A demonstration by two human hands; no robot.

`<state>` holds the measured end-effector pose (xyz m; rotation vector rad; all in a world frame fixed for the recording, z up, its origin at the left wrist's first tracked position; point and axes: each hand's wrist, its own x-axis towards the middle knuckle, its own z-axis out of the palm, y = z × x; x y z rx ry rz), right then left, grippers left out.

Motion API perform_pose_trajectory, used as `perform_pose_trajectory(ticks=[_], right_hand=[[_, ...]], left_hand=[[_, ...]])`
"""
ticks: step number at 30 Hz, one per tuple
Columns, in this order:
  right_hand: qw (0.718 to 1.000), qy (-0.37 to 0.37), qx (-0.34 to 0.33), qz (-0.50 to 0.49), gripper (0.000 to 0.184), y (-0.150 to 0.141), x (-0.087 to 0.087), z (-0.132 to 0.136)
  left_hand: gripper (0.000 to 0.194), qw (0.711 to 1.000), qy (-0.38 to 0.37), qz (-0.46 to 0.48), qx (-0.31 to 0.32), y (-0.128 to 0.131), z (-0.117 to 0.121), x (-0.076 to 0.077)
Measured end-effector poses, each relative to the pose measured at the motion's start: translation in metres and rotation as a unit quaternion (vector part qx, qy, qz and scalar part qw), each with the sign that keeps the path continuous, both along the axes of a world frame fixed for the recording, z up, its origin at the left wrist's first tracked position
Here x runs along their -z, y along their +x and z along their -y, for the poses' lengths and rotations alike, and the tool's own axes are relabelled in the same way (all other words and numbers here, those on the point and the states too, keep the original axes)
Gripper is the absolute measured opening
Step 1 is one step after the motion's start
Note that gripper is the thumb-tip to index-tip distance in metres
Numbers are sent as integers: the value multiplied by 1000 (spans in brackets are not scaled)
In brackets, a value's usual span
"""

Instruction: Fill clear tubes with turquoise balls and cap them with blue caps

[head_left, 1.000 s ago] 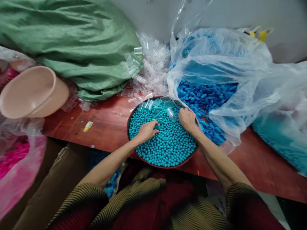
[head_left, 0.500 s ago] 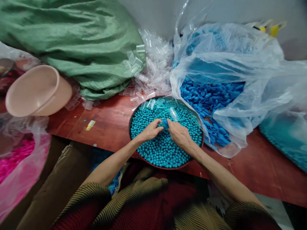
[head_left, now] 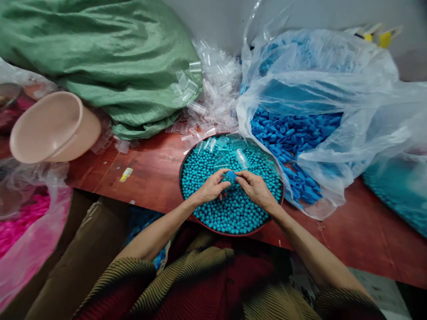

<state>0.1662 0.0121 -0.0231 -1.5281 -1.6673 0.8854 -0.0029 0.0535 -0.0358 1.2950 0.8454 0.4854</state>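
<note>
A round red-rimmed tray (head_left: 182,195) on the red table holds a heap of small teal balls (head_left: 233,211). Above its middle my left hand (head_left: 211,189) and my right hand (head_left: 255,189) meet fingertip to fingertip. Both pinch a small blue cap (head_left: 231,175) between them. Whether the left fingers also hold a ball is hidden. A few clear plastic tubes (head_left: 240,156) lie on the balls at the tray's far side.
A clear plastic bag of blue caps (head_left: 293,133) lies open to the right of the tray. A pile of clear tubes (head_left: 213,98) and a green sack (head_left: 110,58) sit behind. A pink basket (head_left: 50,126) lies tipped at left, above a bag of pink parts (head_left: 16,222).
A second ago my hands were apart, the right one at the bag of blue caps. They came together over the tray and now both pinch one blue cap, slightly nearer me.
</note>
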Motion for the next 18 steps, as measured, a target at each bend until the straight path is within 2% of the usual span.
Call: perform_pose_trajectory(ticks=[6,9,14,16,18], right_hand=[[997,54,15,55,31,-2,0,9],[992,87,2,94,35,-5,6,14],[976,139,-21,168,37,-9,23,22],[976,128,-46,167,37,-7,24,24],[984,103,-78,125,35,0,19,23]], left_hand=[[55,999,-9,17,-30,3,7,-12],[53,997,-28,40,-58,6,11,-17],[38,994,-31,55,-92,10,16,-7],[34,994,-25,28,-102,9,19,-3],[33,994,-22,6,-109,6,22,-1]])
